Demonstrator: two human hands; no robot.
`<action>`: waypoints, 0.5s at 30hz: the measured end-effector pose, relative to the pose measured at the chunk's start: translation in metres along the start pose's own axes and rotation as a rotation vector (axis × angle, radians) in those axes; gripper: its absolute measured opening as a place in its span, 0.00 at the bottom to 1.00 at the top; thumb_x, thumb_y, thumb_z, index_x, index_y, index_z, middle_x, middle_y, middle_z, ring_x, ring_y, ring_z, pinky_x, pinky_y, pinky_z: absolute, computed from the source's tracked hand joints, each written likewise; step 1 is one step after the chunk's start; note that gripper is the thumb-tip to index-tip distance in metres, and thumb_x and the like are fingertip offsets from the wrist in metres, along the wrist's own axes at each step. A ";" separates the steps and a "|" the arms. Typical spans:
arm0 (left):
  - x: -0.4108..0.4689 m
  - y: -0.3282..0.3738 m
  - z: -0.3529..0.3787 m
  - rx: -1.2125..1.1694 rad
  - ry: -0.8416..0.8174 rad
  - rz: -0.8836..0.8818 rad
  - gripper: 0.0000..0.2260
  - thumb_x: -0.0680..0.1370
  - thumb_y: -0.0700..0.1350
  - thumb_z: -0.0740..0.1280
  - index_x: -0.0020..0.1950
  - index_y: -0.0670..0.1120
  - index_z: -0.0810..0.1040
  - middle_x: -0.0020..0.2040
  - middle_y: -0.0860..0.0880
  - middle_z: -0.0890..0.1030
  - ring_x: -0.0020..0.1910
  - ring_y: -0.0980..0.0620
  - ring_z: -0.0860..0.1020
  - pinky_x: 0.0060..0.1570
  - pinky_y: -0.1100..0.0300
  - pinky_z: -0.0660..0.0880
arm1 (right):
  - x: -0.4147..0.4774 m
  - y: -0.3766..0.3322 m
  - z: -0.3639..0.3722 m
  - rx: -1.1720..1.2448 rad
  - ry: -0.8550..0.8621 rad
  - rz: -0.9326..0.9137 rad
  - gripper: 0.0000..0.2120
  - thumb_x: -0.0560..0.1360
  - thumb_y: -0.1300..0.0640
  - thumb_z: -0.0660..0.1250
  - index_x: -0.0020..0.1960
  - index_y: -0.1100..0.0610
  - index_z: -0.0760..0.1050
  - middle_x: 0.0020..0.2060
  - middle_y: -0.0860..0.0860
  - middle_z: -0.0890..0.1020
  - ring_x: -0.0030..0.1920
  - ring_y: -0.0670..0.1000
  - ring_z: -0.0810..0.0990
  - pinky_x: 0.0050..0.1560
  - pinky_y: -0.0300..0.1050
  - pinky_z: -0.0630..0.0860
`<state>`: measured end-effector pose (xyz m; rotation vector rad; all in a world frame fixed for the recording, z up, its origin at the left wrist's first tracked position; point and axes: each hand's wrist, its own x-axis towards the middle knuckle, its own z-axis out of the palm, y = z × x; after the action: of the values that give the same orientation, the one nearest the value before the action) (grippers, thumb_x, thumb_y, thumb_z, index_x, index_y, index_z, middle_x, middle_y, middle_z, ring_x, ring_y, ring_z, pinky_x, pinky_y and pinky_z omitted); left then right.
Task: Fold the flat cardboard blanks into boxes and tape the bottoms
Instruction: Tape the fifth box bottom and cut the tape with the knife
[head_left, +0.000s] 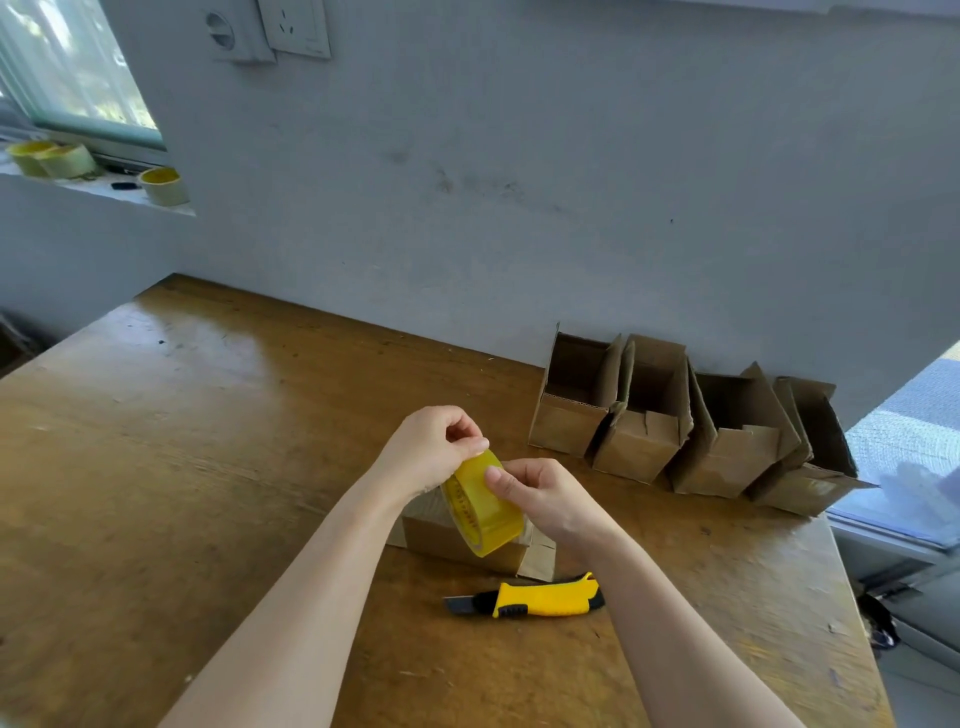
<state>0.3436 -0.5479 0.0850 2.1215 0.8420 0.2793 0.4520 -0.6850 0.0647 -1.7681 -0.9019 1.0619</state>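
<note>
On the table (208, 415) a probably light, stiff box (441, 538) lies below the tape roll (485, 512), which the right hand (545, 501) grips by its rim while the left hand (434, 441) pinches its thin, sticky end, best pulled squarely.

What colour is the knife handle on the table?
The knife handle is yellow and black; head view.
</note>
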 end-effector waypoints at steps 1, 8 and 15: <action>0.000 0.000 0.000 -0.014 -0.004 -0.003 0.05 0.76 0.49 0.69 0.47 0.48 0.80 0.44 0.52 0.80 0.45 0.54 0.78 0.44 0.58 0.78 | -0.001 0.000 0.000 0.002 -0.003 0.002 0.13 0.77 0.43 0.64 0.49 0.50 0.81 0.47 0.51 0.85 0.50 0.51 0.82 0.53 0.46 0.79; -0.004 0.002 0.001 -0.012 -0.013 0.000 0.06 0.78 0.49 0.67 0.51 0.49 0.80 0.47 0.53 0.79 0.47 0.56 0.77 0.46 0.59 0.77 | 0.000 -0.001 -0.002 -0.012 -0.016 0.023 0.15 0.77 0.43 0.63 0.51 0.53 0.80 0.48 0.53 0.84 0.51 0.52 0.82 0.51 0.43 0.78; -0.005 0.002 0.001 -0.008 0.019 -0.014 0.06 0.78 0.48 0.68 0.50 0.47 0.81 0.47 0.52 0.80 0.46 0.55 0.78 0.43 0.61 0.77 | 0.001 -0.004 -0.001 -0.030 -0.035 0.037 0.15 0.77 0.43 0.63 0.52 0.53 0.80 0.49 0.52 0.83 0.51 0.50 0.81 0.51 0.42 0.78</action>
<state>0.3412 -0.5530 0.0862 2.1075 0.8656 0.2953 0.4529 -0.6833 0.0683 -1.8018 -0.9137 1.1120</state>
